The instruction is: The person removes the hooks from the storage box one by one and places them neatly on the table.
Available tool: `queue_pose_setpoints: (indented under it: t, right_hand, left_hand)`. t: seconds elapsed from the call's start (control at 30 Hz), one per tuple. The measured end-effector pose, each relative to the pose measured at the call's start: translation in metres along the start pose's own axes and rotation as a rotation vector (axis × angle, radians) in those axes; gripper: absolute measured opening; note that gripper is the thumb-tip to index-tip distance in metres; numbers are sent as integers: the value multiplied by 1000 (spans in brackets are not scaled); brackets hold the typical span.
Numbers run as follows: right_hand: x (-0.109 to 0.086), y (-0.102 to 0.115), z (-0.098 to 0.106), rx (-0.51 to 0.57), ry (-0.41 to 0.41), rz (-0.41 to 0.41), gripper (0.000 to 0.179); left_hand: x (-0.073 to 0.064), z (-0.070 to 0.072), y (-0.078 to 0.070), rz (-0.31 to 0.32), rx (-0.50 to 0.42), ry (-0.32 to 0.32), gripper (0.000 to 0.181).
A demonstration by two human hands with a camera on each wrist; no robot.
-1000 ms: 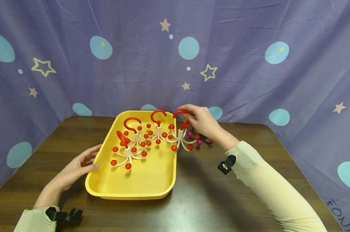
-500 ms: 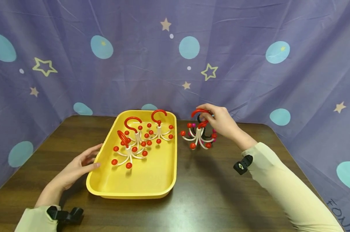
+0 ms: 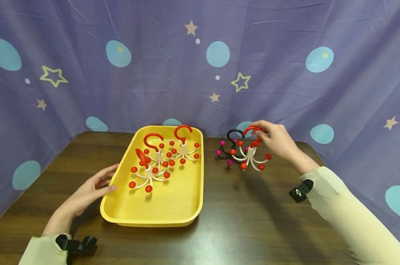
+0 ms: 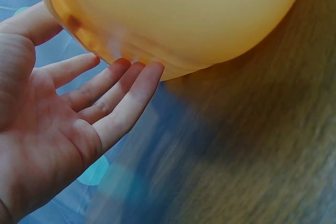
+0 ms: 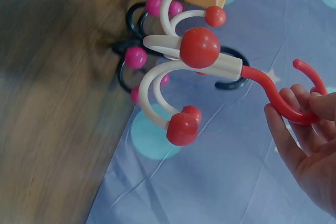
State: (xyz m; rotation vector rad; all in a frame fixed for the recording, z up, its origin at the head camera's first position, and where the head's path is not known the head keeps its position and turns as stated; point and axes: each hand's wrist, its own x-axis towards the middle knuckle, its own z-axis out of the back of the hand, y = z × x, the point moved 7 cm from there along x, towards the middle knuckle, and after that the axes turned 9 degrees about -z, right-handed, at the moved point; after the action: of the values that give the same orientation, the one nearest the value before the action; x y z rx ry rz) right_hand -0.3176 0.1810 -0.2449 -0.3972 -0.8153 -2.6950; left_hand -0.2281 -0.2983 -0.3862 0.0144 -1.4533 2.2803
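My right hand (image 3: 277, 142) holds a white multi-arm hook hanger (image 3: 250, 157) by its red top hook, above the table. In the right wrist view, curved white arms with red ball ends (image 5: 199, 47) point away from the fingers. At the left, my left hand (image 3: 89, 191) grips the side of a yellow tray (image 3: 151, 222). Its thumb lies over the rim, and its fingertips (image 4: 155, 71) rest against the outer wall in the left wrist view. Inside the tray stand three matching hangers, one in front (image 3: 148, 176), one in the middle (image 3: 158, 156), one at the back (image 3: 183, 148).
A black hook hanger with magenta ball ends (image 3: 232, 151) stands on the wooden table (image 3: 246, 221), behind and left of the held one. Behind the table hangs a purple curtain (image 3: 153, 92) printed with stars and blue dots.
My right hand has carried the white hanger from the tray's right edge further right, past the black one, which is now more visible. The left hand stays at the tray.
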Motion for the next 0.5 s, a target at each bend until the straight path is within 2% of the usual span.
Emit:
queue_pose_setpoints:
  t: [0.23,0.5]
  right_hand:
    - [1,-16,9,0,-63,36,26]
    - [4,-36,13,-59,-91,-32,21]
  left_hand:
    - [0,0,0,10,3,-4,63]
    - [0,1,1,7,6,-5,62]
